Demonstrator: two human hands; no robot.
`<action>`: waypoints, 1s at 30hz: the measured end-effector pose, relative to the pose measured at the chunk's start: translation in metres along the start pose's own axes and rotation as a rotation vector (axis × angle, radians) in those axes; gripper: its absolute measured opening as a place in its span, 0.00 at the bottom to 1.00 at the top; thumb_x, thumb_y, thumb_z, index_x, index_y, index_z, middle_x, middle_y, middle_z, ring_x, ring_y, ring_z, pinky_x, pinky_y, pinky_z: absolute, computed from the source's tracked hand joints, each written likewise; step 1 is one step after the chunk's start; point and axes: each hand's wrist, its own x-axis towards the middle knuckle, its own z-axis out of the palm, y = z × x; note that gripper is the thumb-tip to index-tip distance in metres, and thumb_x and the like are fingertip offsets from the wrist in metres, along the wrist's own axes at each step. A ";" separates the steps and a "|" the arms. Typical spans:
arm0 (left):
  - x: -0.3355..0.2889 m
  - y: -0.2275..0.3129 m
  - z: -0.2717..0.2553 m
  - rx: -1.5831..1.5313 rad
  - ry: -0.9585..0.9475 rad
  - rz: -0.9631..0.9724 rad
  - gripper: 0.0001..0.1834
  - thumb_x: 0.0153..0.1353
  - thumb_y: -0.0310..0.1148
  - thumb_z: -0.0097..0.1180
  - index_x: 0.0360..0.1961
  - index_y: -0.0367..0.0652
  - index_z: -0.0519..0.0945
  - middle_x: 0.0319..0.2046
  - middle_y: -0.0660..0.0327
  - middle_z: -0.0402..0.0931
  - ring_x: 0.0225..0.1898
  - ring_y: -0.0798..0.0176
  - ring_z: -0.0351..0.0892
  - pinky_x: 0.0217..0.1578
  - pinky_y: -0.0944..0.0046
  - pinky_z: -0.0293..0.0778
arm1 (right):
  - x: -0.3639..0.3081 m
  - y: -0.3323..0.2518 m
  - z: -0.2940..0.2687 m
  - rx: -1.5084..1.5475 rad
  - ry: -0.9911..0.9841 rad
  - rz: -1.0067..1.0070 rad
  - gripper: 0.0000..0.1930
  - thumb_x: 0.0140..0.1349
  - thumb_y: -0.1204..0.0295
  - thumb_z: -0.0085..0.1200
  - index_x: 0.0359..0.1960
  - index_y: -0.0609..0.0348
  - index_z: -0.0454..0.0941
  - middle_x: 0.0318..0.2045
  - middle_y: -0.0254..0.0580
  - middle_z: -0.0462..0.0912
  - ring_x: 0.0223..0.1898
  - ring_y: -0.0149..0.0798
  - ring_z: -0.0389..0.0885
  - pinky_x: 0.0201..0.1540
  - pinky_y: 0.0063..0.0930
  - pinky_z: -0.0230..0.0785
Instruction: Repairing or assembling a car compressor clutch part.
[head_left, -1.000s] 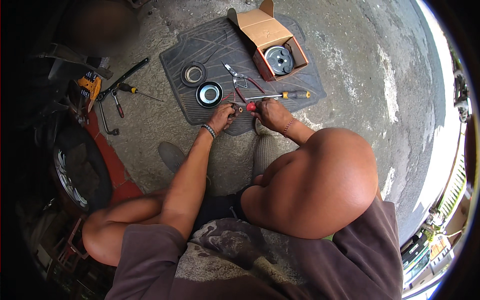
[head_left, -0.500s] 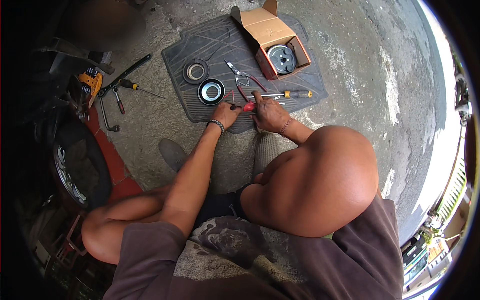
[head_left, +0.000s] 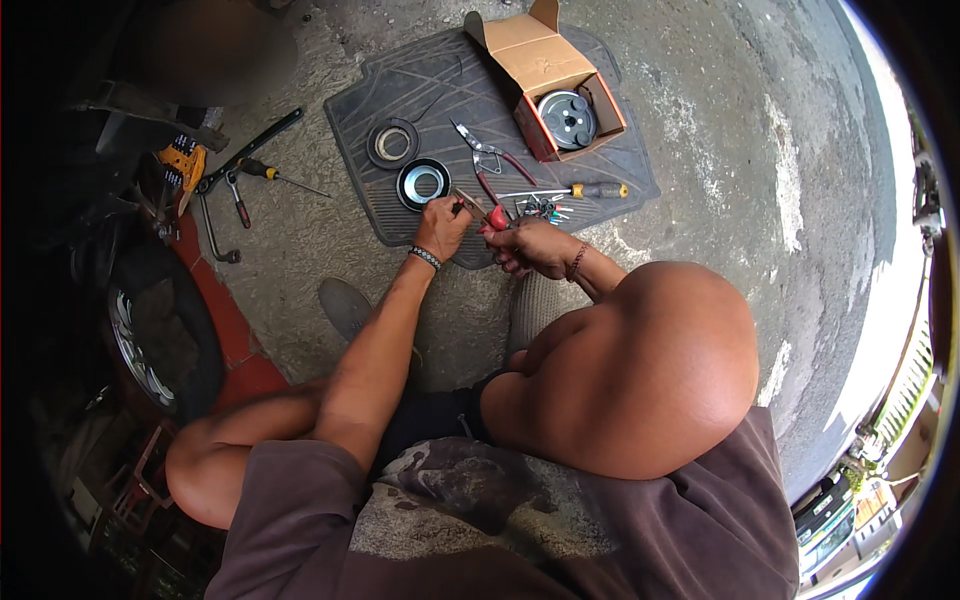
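Observation:
My right hand (head_left: pixel 540 247) is closed round a red-handled tool (head_left: pixel 498 218) that looks like pliers, its metal end pointing toward the left hand. Fingers pinched, my left hand (head_left: pixel 440 228) holds a small dark piece (head_left: pixel 459 206) beside the tool's tip; its kind is too small to make out. Just beyond the left hand lies a black ring with a shiny metal inside (head_left: pixel 423 185). Several small coloured pieces (head_left: pixel 543 207) are heaped beyond the right hand, next to a yellow-and-grey-handled screwdriver (head_left: pixel 598 190). Red-handled pliers (head_left: pixel 486 160) lie spread on the mat.
The dark rubber mat (head_left: pixel 350 110) also bears a black tape roll (head_left: pixel 392 143) and an open cardboard box (head_left: pixel 545 60) with a round metal part (head_left: pixel 567 120) inside. Left on the concrete are another screwdriver (head_left: pixel 262 170), a ratchet (head_left: pixel 250 150) and an L-shaped wrench (head_left: pixel 215 235).
My right hand has drawn back and turned, uncovering the small coloured pieces and more of the red-handled tool. The left hand has shifted slightly left and away from me.

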 end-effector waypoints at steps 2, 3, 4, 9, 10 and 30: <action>-0.002 0.001 0.000 0.039 0.022 0.038 0.15 0.61 0.39 0.57 0.28 0.35 0.80 0.23 0.45 0.76 0.29 0.43 0.79 0.32 0.53 0.71 | 0.000 0.001 0.000 0.151 -0.117 0.019 0.15 0.69 0.58 0.55 0.28 0.52 0.74 0.21 0.29 0.72 0.22 0.25 0.68 0.26 0.20 0.61; -0.004 -0.002 0.000 -0.037 -0.016 -0.082 0.15 0.62 0.39 0.57 0.29 0.35 0.81 0.22 0.47 0.76 0.27 0.45 0.78 0.31 0.54 0.72 | 0.001 0.002 0.000 0.221 -0.176 0.048 0.14 0.70 0.59 0.54 0.28 0.51 0.74 0.21 0.29 0.72 0.21 0.26 0.68 0.25 0.21 0.61; -0.005 -0.006 0.001 -0.112 -0.054 -0.203 0.16 0.63 0.40 0.58 0.30 0.35 0.81 0.21 0.48 0.76 0.26 0.48 0.78 0.30 0.55 0.72 | 0.003 0.003 0.001 0.290 -0.236 0.076 0.13 0.70 0.60 0.54 0.29 0.51 0.74 0.21 0.29 0.72 0.20 0.27 0.68 0.25 0.22 0.60; -0.019 -0.021 0.032 -0.497 -0.031 -0.295 0.13 0.65 0.36 0.54 0.32 0.34 0.79 0.18 0.57 0.73 0.21 0.66 0.72 0.27 0.62 0.70 | 0.007 -0.012 -0.007 0.493 -0.250 -0.013 0.10 0.70 0.61 0.54 0.35 0.52 0.77 0.26 0.33 0.78 0.24 0.29 0.75 0.28 0.25 0.66; -0.021 -0.025 0.033 -0.499 -0.035 -0.293 0.13 0.65 0.36 0.54 0.32 0.34 0.79 0.18 0.57 0.73 0.21 0.66 0.72 0.27 0.62 0.70 | 0.006 -0.009 -0.009 0.495 -0.246 -0.014 0.10 0.70 0.61 0.54 0.35 0.52 0.77 0.26 0.33 0.78 0.24 0.29 0.75 0.28 0.25 0.66; 0.010 0.033 -0.030 -0.072 0.273 -0.086 0.10 0.56 0.35 0.67 0.35 0.39 0.85 0.21 0.63 0.73 0.23 0.68 0.69 0.26 0.66 0.66 | -0.001 -0.014 0.000 0.121 -0.035 -0.147 0.17 0.72 0.64 0.49 0.54 0.64 0.76 0.41 0.48 0.85 0.39 0.39 0.85 0.44 0.33 0.77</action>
